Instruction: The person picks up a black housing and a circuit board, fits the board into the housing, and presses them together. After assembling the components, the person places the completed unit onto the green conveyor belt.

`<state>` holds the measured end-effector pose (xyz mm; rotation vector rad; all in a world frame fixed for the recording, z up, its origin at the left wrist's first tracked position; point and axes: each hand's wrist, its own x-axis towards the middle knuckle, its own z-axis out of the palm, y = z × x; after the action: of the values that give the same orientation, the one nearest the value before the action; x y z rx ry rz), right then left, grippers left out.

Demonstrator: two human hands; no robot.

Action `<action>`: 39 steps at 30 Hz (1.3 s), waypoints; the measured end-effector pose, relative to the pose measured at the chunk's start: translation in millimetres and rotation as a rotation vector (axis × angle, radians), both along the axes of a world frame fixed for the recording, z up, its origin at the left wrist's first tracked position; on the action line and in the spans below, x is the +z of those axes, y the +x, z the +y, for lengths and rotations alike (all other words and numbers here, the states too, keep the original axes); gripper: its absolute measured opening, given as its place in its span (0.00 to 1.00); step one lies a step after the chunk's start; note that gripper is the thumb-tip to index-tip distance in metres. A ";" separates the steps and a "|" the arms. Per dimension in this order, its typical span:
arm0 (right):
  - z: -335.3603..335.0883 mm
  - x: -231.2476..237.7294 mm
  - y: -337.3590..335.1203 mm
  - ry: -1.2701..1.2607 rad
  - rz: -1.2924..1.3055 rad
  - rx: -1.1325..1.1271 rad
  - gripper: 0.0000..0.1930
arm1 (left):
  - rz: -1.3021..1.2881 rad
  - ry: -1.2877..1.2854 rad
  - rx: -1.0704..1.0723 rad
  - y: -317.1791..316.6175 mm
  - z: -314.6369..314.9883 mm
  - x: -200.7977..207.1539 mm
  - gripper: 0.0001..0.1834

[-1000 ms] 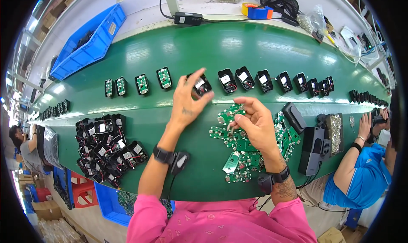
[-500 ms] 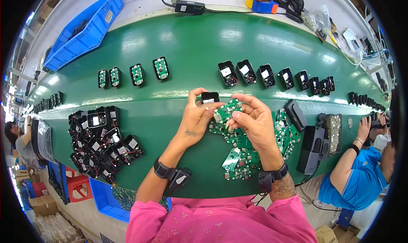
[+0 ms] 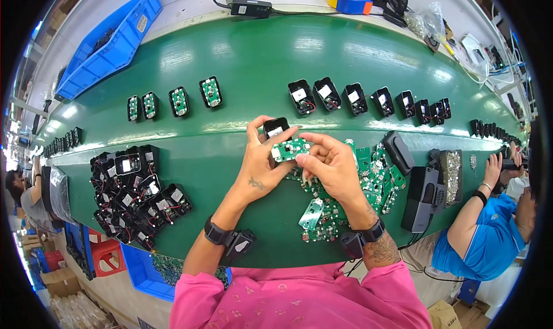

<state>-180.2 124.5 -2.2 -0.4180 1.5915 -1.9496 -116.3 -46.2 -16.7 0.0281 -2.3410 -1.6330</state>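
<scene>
At the middle of the green bench [image 3: 247,52], two hands work close together! The left [image 3: 256,165] is clamped around a black case [image 3: 276,124]; the right [image 3: 337,165] pinches a green board [image 3: 291,149] by its right end, just on the near side of that case. Do they touch? I can't tell. Round the clock from the board: loose boards [image 3: 377,182] heaped at four, a pile of cases [image 3: 129,199] between eight and nine, board-fitted cases [image 3: 179,101] lined up at ten, open cases [image 3: 355,100] at two!
</scene>
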 end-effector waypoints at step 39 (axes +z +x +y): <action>3.5 0.1 1.8 0.140 0.634 -0.171 0.06 | -0.323 0.933 -0.151 10.8 18.0 16.7 0.33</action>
<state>-178.4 128.0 -2.2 -0.9364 2.2004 -1.9169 -105.5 -28.2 -0.1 0.3292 -1.5596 -2.8124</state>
